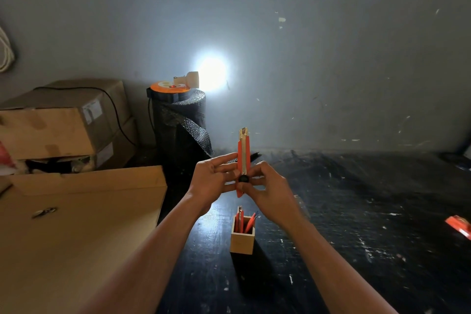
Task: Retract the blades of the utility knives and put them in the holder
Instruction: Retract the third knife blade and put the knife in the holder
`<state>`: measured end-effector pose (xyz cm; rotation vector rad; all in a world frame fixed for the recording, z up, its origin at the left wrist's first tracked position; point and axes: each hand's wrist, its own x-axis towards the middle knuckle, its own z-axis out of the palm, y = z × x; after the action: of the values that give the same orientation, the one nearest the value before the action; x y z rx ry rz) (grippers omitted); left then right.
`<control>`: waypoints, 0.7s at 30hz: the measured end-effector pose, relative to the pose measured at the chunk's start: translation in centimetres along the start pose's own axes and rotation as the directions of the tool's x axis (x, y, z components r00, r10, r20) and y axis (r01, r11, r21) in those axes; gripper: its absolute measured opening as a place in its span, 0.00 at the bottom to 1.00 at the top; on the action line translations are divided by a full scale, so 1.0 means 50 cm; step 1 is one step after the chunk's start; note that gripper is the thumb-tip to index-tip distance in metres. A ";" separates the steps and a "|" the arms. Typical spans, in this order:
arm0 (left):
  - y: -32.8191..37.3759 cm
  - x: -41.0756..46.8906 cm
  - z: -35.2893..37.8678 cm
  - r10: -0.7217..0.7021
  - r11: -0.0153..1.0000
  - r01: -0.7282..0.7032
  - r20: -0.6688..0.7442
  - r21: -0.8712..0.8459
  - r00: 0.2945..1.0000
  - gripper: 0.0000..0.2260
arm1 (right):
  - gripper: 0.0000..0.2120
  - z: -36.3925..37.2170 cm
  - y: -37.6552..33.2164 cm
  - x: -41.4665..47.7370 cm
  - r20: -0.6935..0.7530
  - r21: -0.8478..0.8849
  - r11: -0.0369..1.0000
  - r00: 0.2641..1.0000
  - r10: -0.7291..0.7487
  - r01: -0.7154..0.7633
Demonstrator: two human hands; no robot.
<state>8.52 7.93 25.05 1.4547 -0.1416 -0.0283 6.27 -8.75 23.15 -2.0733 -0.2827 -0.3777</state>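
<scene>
I hold an orange utility knife [242, 153] upright above the table, its metal tip pointing up. My left hand [213, 181] grips its lower body from the left. My right hand [267, 186] grips it from the right, with fingers at the black knob [243, 178]. No blade shows clearly past the tip. Below the hands stands a small square wooden holder [242, 241] with orange knives [244, 223] sticking out of it. Another orange knife [458, 227] lies on the table at the far right edge.
The black, scuffed table [356, 211] spreads to the right. A large flat cardboard box [76, 224] lies at the left, with stacked cartons [63, 120] behind it. A roll of black bubble wrap [181, 125] with a bright lamp [188, 78] on top stands by the wall.
</scene>
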 end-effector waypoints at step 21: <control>-0.253 0.059 -0.031 -0.221 0.935 0.254 -0.153 0.247 0.963 0.15 | 0.05 0.061 0.174 0.080 0.008 0.131 0.954 0.963 0.271 -0.269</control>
<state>12.46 7.67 12.56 1.7303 0.1385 -0.1215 13.46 -10.29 16.32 -1.9470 -0.0150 -0.1972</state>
